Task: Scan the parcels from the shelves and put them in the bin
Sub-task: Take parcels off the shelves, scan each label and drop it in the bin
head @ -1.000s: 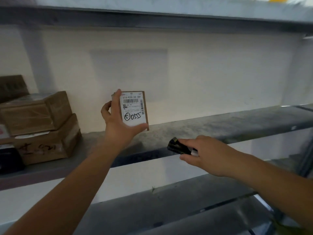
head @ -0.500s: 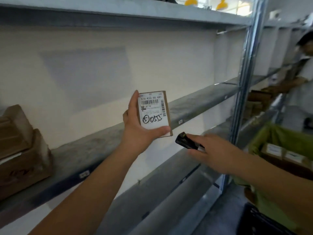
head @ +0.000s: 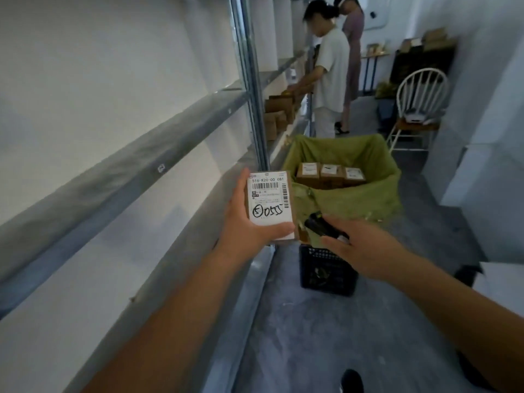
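My left hand (head: 246, 226) grips a small brown parcel (head: 270, 204) upright, its white label with a barcode and handwritten marks facing me. My right hand (head: 360, 250) holds a black handheld scanner (head: 320, 224) just right of the parcel, its tip pointing toward the parcel's lower edge. Ahead stands the bin (head: 377, 199), lined with green fabric, with three labelled brown parcels (head: 330, 173) lying inside it.
Grey metal shelves (head: 119, 171) run along the left wall. A black plastic crate (head: 326, 272) sits on the floor before the bin. Two people (head: 331, 69) stand further down the aisle by shelves with brown boxes (head: 279, 114). A white chair (head: 416, 106) stands at the right.
My view has swung right from the shelf toward the aisle and the bin. Both hands kept their hold on the parcel and scanner and moved along with the turn.
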Demonstrator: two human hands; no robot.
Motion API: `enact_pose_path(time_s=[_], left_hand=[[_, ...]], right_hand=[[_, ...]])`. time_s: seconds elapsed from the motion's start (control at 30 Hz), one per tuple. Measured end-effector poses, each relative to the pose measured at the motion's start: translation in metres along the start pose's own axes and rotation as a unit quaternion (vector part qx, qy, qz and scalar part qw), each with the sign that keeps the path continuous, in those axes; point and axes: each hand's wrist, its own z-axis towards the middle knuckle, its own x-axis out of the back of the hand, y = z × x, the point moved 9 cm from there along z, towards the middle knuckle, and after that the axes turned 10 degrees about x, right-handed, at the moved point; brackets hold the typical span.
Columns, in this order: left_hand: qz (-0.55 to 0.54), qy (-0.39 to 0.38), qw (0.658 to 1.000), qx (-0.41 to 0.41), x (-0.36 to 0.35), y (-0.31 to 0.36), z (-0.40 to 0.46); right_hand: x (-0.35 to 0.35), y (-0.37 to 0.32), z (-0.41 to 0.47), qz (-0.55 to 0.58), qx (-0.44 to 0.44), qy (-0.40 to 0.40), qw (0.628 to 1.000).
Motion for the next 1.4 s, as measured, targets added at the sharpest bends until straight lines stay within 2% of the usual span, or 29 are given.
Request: enact_pose_path(time_s=[0.13,0.3,0.57,0.8,1.13,1.4], left_hand=[[-0.023,-0.096,0.995,0.036,-0.082,-0.028,0.01],[-0.033,-0.166,0.983,0.075,-0.173,-0.059,0.03],[-0.052,-0.212,0.957,0.189,-0.278,-0.107,0.102],[-0.075,-0.196,0.95,0.231,-0.323,-0.111,0.161],[-0.112,-0.18,0.942,0.261,-0.339,-0.13,0.279],[-0.135,-0.23,0.918,0.292,-0.371,-0.167,0.427]], right_hand=[[-0.005,0.074,-0.043,-0.02,-0.098,-0.002,0.995],[-0.007,0.15,-0.073,-0.034,-0.196,0.011,0.98],[-0.004,0.259,-0.039,-0.004,-0.257,-0.02,0.966],[0.007,0.31,0.028,0.014,-0.257,-0.032,0.966],[0.006,0.357,0.12,0.041,-0.276,-0.036,0.96],[0.024,0.411,0.222,0.025,-0.328,-0.018,0.944]])
